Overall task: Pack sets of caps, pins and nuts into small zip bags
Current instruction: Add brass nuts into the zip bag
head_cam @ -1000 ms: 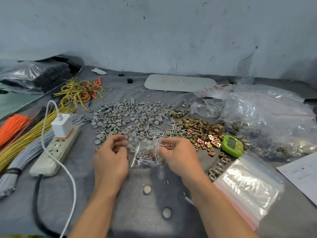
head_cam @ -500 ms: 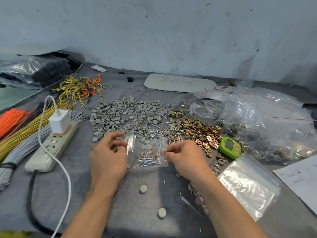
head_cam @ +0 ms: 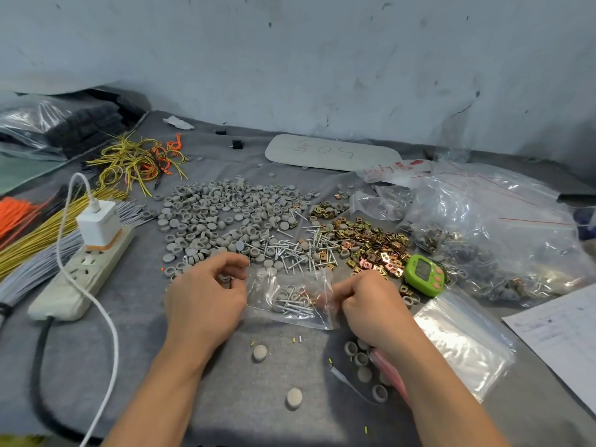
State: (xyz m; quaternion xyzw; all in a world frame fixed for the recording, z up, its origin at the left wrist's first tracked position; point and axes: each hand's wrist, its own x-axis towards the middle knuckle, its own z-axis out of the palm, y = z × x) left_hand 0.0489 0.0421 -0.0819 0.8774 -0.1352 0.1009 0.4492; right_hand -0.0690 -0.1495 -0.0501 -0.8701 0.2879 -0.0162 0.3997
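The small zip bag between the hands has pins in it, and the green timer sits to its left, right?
Not quite: in the head view the green timer sits to the right of the small zip bag. The bag does hold pins.

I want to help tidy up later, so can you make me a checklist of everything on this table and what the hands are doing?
Surface: grey cloth covers the table; loose caps lie near the front.
Job's things: small zip bag with pins and caps inside; cap heap, pin heap and nut heap behind it; empty zip bags at right.
Clutter: green timer, big plastic bags, paper sheet.
Hands: left hand and right hand each pinch one side of the small zip bag.
Cables: white charger in power strip, white cable, black cord, wire bundles at left.
Surroundings: scuffed pale wall.
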